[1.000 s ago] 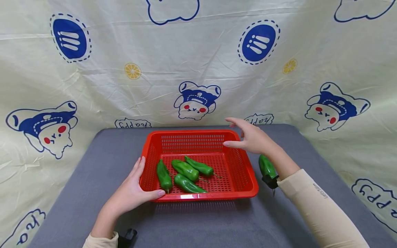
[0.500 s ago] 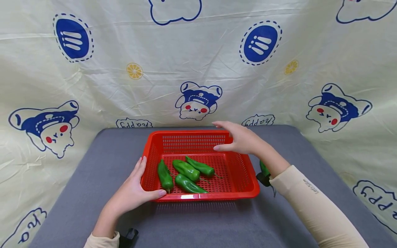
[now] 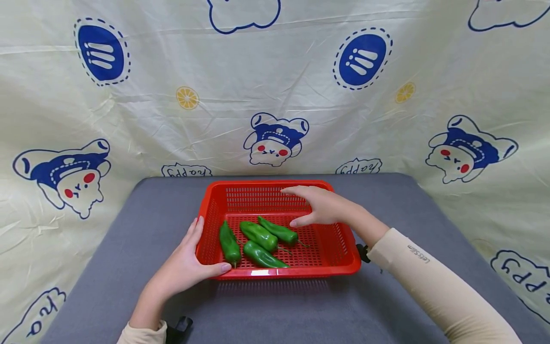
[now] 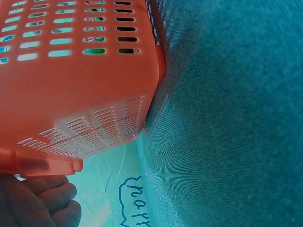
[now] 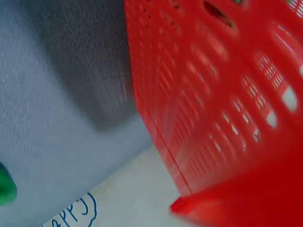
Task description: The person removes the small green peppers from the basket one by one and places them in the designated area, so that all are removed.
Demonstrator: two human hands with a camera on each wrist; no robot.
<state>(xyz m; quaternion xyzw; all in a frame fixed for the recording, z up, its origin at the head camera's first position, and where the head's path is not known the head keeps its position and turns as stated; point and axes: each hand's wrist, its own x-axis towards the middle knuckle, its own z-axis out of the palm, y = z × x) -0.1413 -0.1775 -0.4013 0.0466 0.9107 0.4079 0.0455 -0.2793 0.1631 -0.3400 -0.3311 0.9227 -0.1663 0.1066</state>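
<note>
Since 1 second ago the right hand (image 3: 324, 205) has moved leftward and lower, from over the far right corner of the red basket (image 3: 296, 272) to above its inside; its fingers are extended, its thumb is spread apart from them, and it holds nothing; the left hand (image 3: 185, 260) stays at the near left corner, grasping the basket with its thumb on the front rim and its fingers along the left side.

4 green peppers (image 3: 259, 235) lie on the basket's slotted floor, mostly in the left and middle parts, the right hand's thumb near the rearmost one; 1 outside pepper (image 5: 6, 187) rests on the grey cloth (image 3: 275, 310) to the right, largely covered by the right sleeve (image 3: 425, 272) in the head view and cut off in the right wrist view; behind everything hangs a pale printed curtain (image 3: 275, 62).
</note>
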